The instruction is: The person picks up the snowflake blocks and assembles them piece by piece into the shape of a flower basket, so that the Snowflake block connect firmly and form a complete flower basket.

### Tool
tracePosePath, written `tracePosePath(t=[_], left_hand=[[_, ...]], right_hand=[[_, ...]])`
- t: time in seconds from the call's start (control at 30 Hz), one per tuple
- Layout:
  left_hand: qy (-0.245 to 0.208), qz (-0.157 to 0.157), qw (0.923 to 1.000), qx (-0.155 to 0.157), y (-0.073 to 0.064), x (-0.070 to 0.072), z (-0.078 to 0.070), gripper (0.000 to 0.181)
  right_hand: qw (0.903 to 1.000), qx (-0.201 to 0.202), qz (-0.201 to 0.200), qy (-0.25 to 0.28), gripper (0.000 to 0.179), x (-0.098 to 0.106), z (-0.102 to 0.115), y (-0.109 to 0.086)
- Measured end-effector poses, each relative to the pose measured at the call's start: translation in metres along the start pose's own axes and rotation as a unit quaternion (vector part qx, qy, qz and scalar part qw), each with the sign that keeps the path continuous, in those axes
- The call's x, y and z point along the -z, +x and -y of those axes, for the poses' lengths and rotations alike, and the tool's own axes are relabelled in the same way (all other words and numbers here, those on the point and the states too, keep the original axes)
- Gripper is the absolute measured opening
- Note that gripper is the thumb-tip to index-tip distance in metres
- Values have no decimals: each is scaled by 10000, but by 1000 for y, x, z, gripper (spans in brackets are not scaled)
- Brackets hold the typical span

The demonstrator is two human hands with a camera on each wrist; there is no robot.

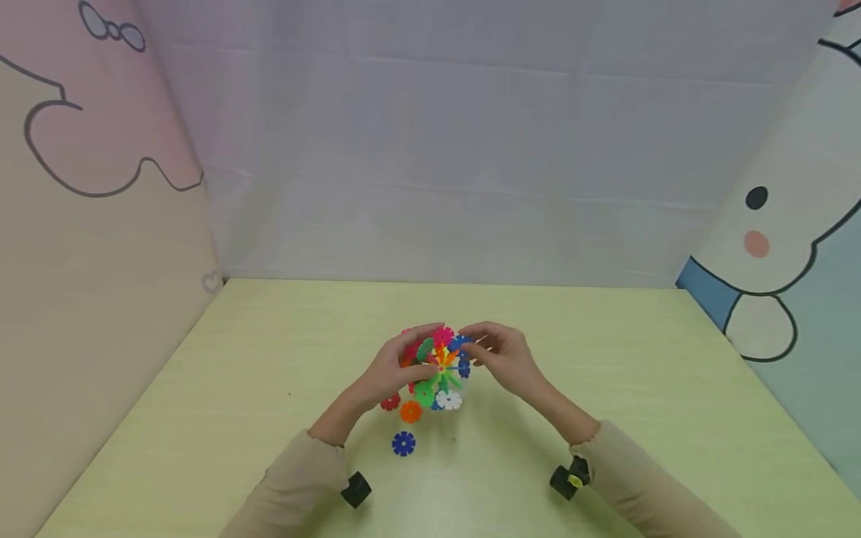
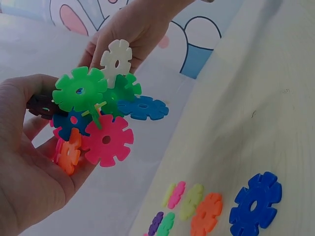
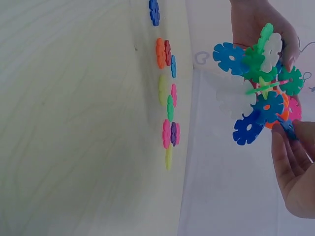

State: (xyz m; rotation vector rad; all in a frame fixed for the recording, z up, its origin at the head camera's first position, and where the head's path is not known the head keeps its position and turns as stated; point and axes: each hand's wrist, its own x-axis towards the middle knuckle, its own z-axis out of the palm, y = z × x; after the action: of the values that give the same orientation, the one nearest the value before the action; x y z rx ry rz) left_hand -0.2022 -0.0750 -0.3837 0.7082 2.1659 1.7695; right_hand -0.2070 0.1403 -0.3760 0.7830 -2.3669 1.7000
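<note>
Above the table, my left hand (image 1: 393,366) holds a cluster of interlocked notched plastic flower discs (image 1: 442,368), thumb on the near side. The cluster has green, white, blue, pink and orange discs pointing many ways. My right hand (image 1: 504,360) is at its right side, where its thumb and fingers pinch a blue disc (image 3: 287,129) against the cluster; whether that disc is slotted in, I cannot tell. In the left wrist view, a pink disc (image 2: 107,140) and a green disc (image 2: 78,89) face the camera, and the right hand is partly hidden behind the cluster.
Loose discs lie on the table below the cluster: a dark blue one (image 1: 403,444) nearest me, an orange one (image 1: 411,411), a red one (image 1: 390,402) and several more, partly hidden in the head view. Cloth walls (image 1: 430,149) stand behind and beside the table (image 1: 269,329).
</note>
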Motion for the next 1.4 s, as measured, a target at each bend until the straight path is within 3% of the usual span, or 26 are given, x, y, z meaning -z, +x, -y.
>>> tracePosePath(t=[0.2,0.3,0.53,0.67,1.0,1.17,1.4], left_hand=[[-48,-284,9995,136,-4,16,7,56],[-28,-503,9984,252,-7,31,10,56],[130,-1052,9932,472,-16,59,14,58],[192,-1202,9909,583,-20,67,16,59],[82,-1209,9901,706,-23,65,21,58],[-46,-1125,9916,631,-22,58,22,58],[-258,-938,9934,604,-16,44,17,57]], right_hand=[[9987,-190,133,-452,25,1,-8,9],[9951,-553,386,-726,24,1,-18,16],[9737,-1142,1590,-1166,25,-12,-48,29],[9629,-1388,1866,-1365,25,-23,-60,34],[9448,-1737,1914,-2012,16,-37,-67,38],[9492,-1789,1941,-1714,19,-36,-61,35],[9595,-1829,1599,-1428,15,-24,-45,19]])
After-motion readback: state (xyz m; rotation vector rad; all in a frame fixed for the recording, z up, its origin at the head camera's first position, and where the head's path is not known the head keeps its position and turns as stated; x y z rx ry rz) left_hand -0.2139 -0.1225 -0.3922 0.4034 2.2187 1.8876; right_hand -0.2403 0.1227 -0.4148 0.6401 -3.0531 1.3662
